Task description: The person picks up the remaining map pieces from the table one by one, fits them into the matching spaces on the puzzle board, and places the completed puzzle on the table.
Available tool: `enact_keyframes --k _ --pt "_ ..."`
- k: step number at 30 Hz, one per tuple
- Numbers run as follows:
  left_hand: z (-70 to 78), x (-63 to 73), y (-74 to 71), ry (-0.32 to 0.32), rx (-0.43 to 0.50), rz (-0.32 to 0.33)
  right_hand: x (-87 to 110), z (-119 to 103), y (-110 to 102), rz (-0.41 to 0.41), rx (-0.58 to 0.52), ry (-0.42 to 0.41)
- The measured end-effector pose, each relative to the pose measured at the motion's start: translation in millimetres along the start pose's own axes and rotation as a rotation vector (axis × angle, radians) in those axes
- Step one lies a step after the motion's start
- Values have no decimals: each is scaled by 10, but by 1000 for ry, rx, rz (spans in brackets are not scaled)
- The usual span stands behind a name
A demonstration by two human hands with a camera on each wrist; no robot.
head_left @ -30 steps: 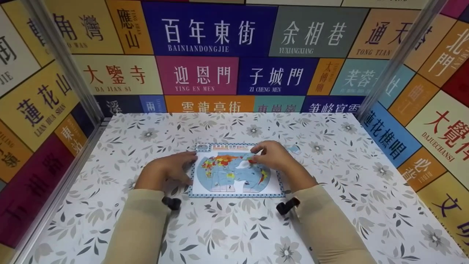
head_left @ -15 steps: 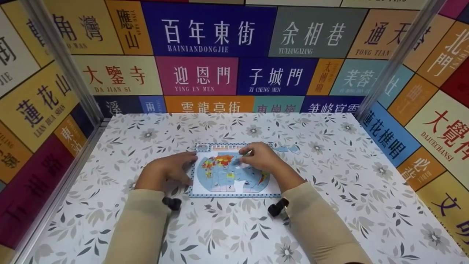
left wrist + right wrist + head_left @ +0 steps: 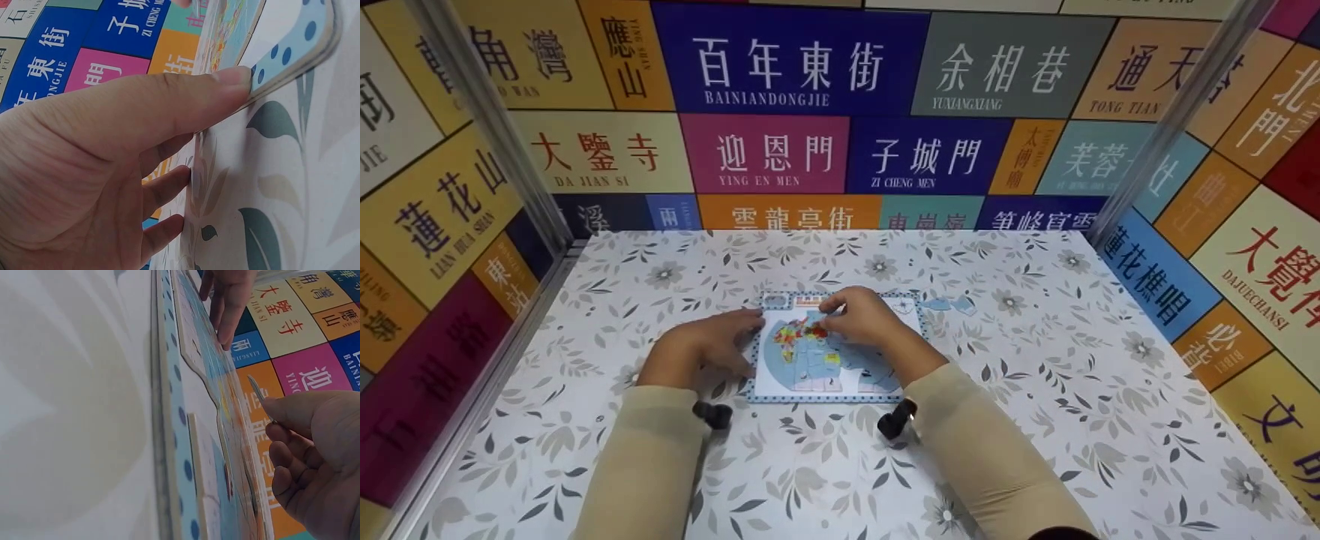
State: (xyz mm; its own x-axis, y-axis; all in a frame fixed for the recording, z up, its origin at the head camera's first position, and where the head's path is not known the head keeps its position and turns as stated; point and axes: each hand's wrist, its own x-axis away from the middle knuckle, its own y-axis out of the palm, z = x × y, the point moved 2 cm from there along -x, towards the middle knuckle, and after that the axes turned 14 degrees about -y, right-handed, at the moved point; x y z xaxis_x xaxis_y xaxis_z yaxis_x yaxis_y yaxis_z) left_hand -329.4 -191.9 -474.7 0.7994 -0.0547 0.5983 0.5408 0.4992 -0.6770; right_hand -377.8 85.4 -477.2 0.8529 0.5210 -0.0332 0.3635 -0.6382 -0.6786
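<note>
A world map jigsaw puzzle [image 3: 802, 364] with a blue dotted border lies flat on the table. White gaps show among its pieces, one at the lower middle [image 3: 849, 379]. My left hand [image 3: 701, 349] rests at the puzzle's left edge, thumb and fingers spread along it. In the left wrist view the thumb [image 3: 225, 84] touches the dotted rim near a corner. Over the upper middle of the map, my right hand [image 3: 864, 321] pinches a thin puzzle piece [image 3: 257, 389] between thumb and forefinger. Seen edge-on in the right wrist view, that piece is held above the board.
Loose light-blue puzzle pieces [image 3: 958, 305] lie on the table just right of the board's upper corner. The tabletop [image 3: 810, 480] has a leaf-and-flower print. Panels with Chinese lettering [image 3: 787, 60] and metal posts [image 3: 1170, 120] enclose the back and sides.
My right hand has moved left across the map, from its right side to the upper middle, uncovering the loose pieces at the right. The left hand stays in place.
</note>
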Motion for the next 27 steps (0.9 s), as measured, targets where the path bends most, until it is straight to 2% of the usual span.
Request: enact_keyframes --k 3,10,22,27 --pt "-3 -2 -4 38 -48 11 -57 -44 44 -5 9 -16" --pt "0 -24 -18 0 -35 2 -181 -136 96 0 60 -4" --pt "9 -11 -4 -45 10 -13 -350 -123 183 -20 54 42" --pt "2 -12 -13 -38 3 -12 -404 -127 225 -40 72 26"
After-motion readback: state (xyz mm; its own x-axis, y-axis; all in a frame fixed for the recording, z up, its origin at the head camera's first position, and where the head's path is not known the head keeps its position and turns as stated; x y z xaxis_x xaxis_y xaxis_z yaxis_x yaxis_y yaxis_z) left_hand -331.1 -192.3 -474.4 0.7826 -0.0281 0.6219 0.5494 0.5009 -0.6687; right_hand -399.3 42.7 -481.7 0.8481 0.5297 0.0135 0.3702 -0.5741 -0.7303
